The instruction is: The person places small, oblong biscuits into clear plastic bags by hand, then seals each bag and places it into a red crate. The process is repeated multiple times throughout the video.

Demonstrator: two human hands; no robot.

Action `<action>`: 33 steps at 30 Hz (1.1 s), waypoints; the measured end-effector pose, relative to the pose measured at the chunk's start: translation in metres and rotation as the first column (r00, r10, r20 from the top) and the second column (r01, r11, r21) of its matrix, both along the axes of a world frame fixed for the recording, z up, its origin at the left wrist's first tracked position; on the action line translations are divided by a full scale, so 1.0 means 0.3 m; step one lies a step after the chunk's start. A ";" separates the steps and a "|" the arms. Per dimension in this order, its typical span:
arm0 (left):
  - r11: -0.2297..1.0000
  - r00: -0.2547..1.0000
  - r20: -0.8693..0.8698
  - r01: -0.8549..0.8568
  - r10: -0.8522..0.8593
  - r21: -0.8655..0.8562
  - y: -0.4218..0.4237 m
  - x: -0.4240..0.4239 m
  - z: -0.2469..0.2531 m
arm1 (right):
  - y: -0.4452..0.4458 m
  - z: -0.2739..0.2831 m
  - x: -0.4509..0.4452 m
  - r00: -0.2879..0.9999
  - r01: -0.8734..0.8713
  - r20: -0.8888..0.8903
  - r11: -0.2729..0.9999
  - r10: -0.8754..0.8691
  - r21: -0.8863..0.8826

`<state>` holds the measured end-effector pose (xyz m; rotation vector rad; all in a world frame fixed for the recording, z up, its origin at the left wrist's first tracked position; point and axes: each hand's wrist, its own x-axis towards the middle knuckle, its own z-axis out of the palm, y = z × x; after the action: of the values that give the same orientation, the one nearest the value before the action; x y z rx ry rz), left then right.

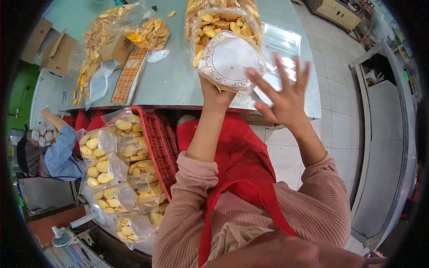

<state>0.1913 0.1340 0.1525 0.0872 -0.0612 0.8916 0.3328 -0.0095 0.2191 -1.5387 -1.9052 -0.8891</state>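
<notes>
My left hand [217, 93] supports a clear plastic bag [246, 87] from below, with the thumb at its lower edge. A round white paper doily [233, 55] with a lacy gold-toned rim shows through the bag; what lies beneath it is hidden. To the right, my right hand [285, 87] hangs slightly blurred with fingers spread and nothing in them. Its index fingertip overlaps the doily's edge in view; whether it touches, I cannot tell. Right behind the held bag, a large open plastic bag [224, 21] is full of yellow-brown chips.
Clear plastic sheets [285, 40] lie on the metal table [167, 83]. A plaid-covered book [129, 77], a cardboard box [117, 47] and bagged chips [152, 31] stand left. Packed chip bags [100, 171] fill a red plastic crate [159, 144] beside me. Another person [62, 150] sits farther left.
</notes>
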 end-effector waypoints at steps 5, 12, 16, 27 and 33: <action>0.887 0.851 -0.406 -0.135 0.332 0.442 -0.014 0.002 -0.007 | 0.000 -0.042 -0.004 0.978 -0.193 -0.042 0.958 0.207 0.210; 0.994 0.873 -0.480 -0.035 0.081 0.104 -0.075 -0.350 -0.055 | -0.036 -0.077 0.071 0.768 -0.063 -0.593 0.950 0.242 0.306; 0.682 0.336 -0.623 -0.089 0.707 0.726 -0.231 -0.603 -0.096 | 0.107 -0.248 0.094 0.769 -0.156 -0.638 0.952 -0.050 -0.263; 0.623 -0.078 -0.621 0.195 0.780 0.757 -0.528 -0.685 -0.238 | 0.668 -0.588 0.220 0.759 0.541 -0.190 0.766 -0.622 -0.346; 0.637 -0.146 -0.623 0.273 0.768 0.721 -0.490 -0.669 -0.220 | 0.656 -0.569 0.190 0.795 0.370 -0.272 0.790 -0.541 -0.489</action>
<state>-0.0093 -0.0130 0.0866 1.6847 1.2364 1.0087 0.3899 0.1873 0.0485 -2.3158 -1.4813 -0.2961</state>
